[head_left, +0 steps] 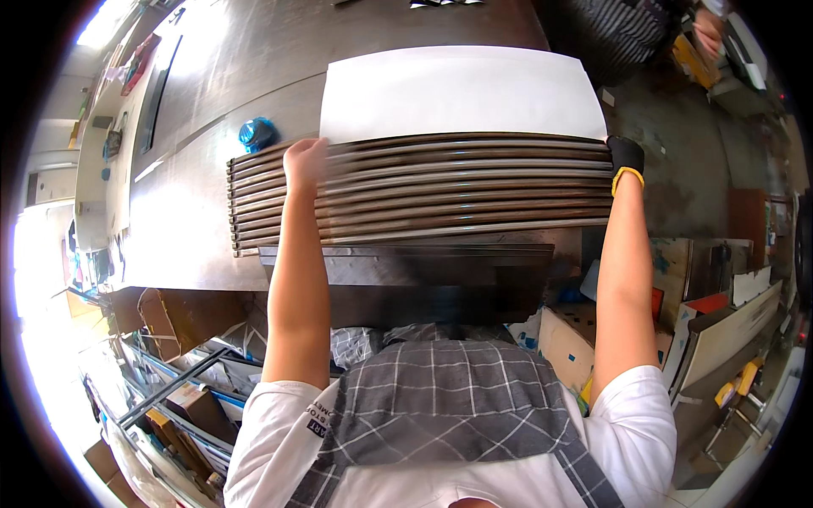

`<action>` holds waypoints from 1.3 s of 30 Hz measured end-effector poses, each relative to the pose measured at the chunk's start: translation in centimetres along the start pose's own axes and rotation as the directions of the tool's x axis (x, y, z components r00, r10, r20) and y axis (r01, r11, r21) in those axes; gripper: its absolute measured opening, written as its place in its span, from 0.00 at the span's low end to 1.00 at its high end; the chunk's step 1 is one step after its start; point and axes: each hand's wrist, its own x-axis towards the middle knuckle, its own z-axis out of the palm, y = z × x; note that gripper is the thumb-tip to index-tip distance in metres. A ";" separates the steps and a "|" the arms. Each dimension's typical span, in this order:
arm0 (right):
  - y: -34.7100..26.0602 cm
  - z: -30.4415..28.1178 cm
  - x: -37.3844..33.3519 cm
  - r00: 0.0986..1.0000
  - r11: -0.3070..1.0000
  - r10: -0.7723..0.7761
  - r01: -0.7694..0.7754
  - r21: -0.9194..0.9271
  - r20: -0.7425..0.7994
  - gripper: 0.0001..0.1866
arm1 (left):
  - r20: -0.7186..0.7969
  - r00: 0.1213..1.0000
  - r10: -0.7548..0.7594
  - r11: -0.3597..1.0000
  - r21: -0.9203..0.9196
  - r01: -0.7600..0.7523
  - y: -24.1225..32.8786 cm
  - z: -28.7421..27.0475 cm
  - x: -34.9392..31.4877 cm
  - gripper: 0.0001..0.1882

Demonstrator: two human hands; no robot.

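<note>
A row of several brown metal tubes (466, 188) lies side by side across the table in front of me. Beyond their far edge stretches a large white sheet (461, 93). My bare left hand (305, 162) is closed at the sheet's near left corner, over the tubes, its fingertips slightly blurred. At the near right corner, beside the tubes' right ends, my right hand (627, 157) wears a black glove with a yellow cuff. Its fingers are bent round the sheet's edge, partly hidden. Left of the sheet sits a small blue plastic-wrapped thing (257, 134).
The dark metal table (203, 220) runs away to the left and far side. A dark metal ledge (406, 267) lies between the tubes and my body. Another person in striped clothing (622, 34) stands at the far right. Boards and panels (728, 330) lean at the right.
</note>
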 end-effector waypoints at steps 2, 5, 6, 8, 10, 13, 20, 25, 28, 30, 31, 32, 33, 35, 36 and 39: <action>-1.2 -1.1 -0.7 1.000 0.999 0.024 -0.024 0.040 -0.003 0.18 | -0.034 0.994 0.104 0.971 0.218 -0.095 -0.6 -0.1 0.3 0.14; -1.8 -1.6 -1.0 0.997 0.995 0.076 -0.075 0.061 -0.017 0.19 | -0.040 0.982 0.183 0.881 0.449 -0.145 -0.7 0.2 0.3 0.17; -1.4 -1.2 -0.7 0.994 0.991 0.104 -0.102 0.092 -0.019 0.19 | -0.056 0.983 0.174 0.863 0.490 -0.125 -0.6 0.5 0.2 0.17; -0.6 -0.5 -0.2 0.986 0.975 0.167 -0.161 0.153 -0.022 0.20 | -0.064 0.985 0.160 0.814 0.573 -0.095 0.1 1.1 -0.2 0.18; -0.6 -0.4 -0.1 0.977 0.966 0.212 -0.211 0.148 0.011 0.21 | -0.079 0.983 0.168 0.802 0.591 -0.089 0.7 1.3 -0.9 0.17; -0.8 -0.3 -0.1 0.983 0.973 0.182 -0.181 0.146 0.011 0.20 | -0.098 0.978 0.183 0.777 0.624 -0.083 0.9 1.3 -1.4 0.16; -0.1 0.5 0.0 0.987 0.975 0.157 -0.151 0.166 -0.024 0.21 | -0.115 0.969 0.220 0.740 0.667 -0.089 1.4 2.1 -2.4 0.14; -4.9 -1.3 -3.0 0.905 0.918 0.315 -0.215 0.332 -0.285 0.19 | -0.120 0.895 0.430 0.611 0.768 -0.191 2.3 3.3 -4.2 0.13; -13.5 -0.9 -6.5 0.906 0.918 -0.063 0.217 0.332 -0.419 0.24 | 0.203 0.720 0.664 0.426 0.688 -0.587 3.0 7.1 -5.1 0.11; -21.2 -1.2 -10.7 0.829 0.758 -0.427 0.546 0.355 -0.362 0.26 | 0.424 0.597 0.681 0.341 0.538 -0.771 3.9 9.9 -7.3 0.13; -23.1 -0.9 -12.6 0.738 0.673 -0.590 0.674 0.304 -0.329 0.30 | 0.507 0.549 0.664 0.292 0.501 -0.815 4.6 11.0 -8.8 0.14; -24.1 -0.8 -14.3 0.672 0.651 -0.692 0.739 0.174 -0.263 0.31 | 0.498 0.596 0.630 0.325 0.528 -0.784 4.5 11.6 -9.4 0.14; -23.7 0.4 -14.5 0.667 0.675 -0.695 0.734 0.078 -0.268 0.34 | 0.483 0.600 0.638 0.325 0.537 -0.778 4.5 11.6 -9.6 0.14; -21.0 0.5 -13.8 0.762 0.788 -0.570 0.613 0.059 -0.307 0.34 | 0.439 0.622 0.649 0.336 0.567 -0.752 4.0 10.7 -9.5 0.15; -19.2 0.0 -13.1 0.833 0.860 -0.478 0.509 0.044 -0.278 0.34 | 0.436 0.643 0.630 0.334 0.596 -0.730 3.9 10.0 -9.6 0.16; -12.7 -2.4 -12.1 0.958 0.978 -0.174 0.196 0.077 -0.230 0.33 | 0.424 0.672 0.607 0.320 0.644 -0.695 3.9 8.6 -10.3 0.17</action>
